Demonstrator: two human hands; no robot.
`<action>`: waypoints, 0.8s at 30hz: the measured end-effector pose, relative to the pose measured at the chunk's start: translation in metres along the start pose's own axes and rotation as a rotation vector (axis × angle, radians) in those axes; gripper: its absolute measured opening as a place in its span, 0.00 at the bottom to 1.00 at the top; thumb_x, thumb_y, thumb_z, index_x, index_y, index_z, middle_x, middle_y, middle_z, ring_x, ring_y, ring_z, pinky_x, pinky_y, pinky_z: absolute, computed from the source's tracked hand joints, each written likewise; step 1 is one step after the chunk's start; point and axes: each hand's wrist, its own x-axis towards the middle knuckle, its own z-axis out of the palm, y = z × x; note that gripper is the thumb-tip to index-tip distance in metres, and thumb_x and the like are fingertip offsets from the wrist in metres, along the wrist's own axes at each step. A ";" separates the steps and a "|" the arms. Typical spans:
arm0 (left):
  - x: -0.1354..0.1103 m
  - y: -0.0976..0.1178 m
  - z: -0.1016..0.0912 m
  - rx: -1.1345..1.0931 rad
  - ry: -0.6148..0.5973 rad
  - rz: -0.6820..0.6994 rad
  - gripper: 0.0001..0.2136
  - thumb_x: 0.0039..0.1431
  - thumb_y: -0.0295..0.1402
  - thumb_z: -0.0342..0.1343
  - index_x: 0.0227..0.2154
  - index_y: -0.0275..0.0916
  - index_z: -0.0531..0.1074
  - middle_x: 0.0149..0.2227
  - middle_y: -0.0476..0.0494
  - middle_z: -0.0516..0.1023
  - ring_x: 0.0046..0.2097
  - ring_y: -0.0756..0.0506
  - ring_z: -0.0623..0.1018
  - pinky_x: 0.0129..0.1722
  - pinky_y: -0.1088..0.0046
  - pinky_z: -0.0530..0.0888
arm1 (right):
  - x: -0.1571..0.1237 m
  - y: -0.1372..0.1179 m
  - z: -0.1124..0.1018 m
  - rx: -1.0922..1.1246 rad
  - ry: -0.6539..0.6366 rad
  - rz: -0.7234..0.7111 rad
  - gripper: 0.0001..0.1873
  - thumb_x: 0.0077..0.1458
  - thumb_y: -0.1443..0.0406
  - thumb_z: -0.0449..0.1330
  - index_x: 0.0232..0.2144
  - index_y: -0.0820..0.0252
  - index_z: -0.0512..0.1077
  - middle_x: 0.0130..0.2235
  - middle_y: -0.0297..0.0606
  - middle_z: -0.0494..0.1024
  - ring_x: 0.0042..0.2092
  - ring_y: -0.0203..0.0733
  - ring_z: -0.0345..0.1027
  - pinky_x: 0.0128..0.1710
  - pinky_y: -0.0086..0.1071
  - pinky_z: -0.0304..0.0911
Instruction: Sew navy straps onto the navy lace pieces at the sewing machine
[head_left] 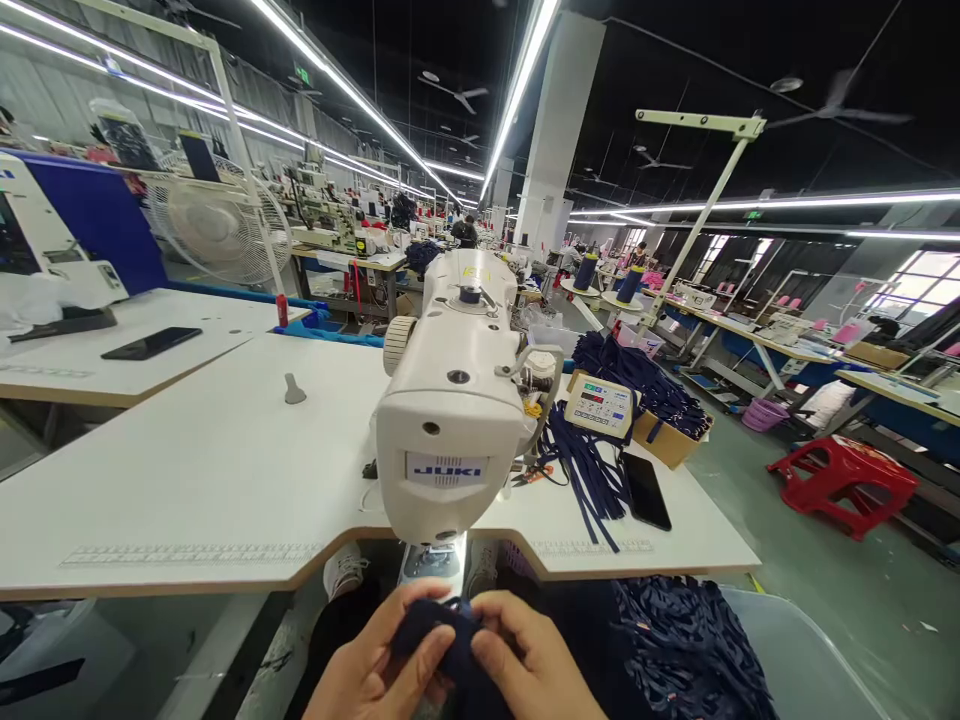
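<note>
Both my hands are close together at the bottom middle, just in front of the sewing machine's lit arm (433,568). My left hand (394,655) pinches a dark navy piece of fabric (427,622) between thumb and fingers. On the other side, my right hand (521,655) grips the same fabric, thumb pressed against the fingers. A small folded loop of it stands up between the hands. The white JUKI sewing machine (450,400) rises directly beyond them. Part of the fabric is hidden behind my fingers.
Navy strips (589,470) lie on the white table (187,470) beside a control panel (600,408), a black phone (645,490) and orange-handled snips (532,474). A heap of navy pieces (690,640) fills a bin at lower right. A red stool (844,485) stands farther right.
</note>
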 end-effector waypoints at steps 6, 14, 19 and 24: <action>0.009 -0.020 0.002 0.188 0.267 0.139 0.27 0.53 0.55 0.51 0.54 0.50 0.63 0.42 0.48 0.78 0.36 0.44 0.79 0.36 0.71 0.78 | 0.015 0.002 -0.001 -0.038 0.094 0.048 0.16 0.58 0.55 0.59 0.45 0.57 0.72 0.25 0.28 0.64 0.29 0.34 0.59 0.31 0.26 0.55; 0.014 -0.030 -0.013 1.060 0.477 1.090 0.23 0.60 0.35 0.51 0.59 0.52 0.61 0.54 0.49 0.73 0.55 0.46 0.73 0.60 0.70 0.63 | 0.038 0.014 0.009 0.044 0.035 0.056 0.10 0.59 0.61 0.57 0.39 0.58 0.60 0.24 0.23 0.61 0.27 0.32 0.54 0.30 0.26 0.52; 0.019 -0.043 -0.006 1.149 0.512 0.945 0.21 0.61 0.27 0.48 0.57 0.45 0.64 0.57 0.46 0.70 0.58 0.47 0.69 0.64 0.63 0.50 | 0.045 0.012 -0.004 0.045 0.026 -0.058 0.08 0.64 0.60 0.49 0.43 0.57 0.61 0.29 0.28 0.62 0.31 0.33 0.56 0.33 0.27 0.54; 0.024 -0.046 0.002 1.087 0.714 1.019 0.17 0.62 0.37 0.49 0.53 0.46 0.68 0.51 0.49 0.76 0.63 0.55 0.61 0.65 0.70 0.43 | 0.057 0.012 -0.012 -0.139 -0.024 -0.162 0.04 0.61 0.67 0.53 0.38 0.57 0.67 0.36 0.32 0.67 0.37 0.36 0.62 0.40 0.29 0.58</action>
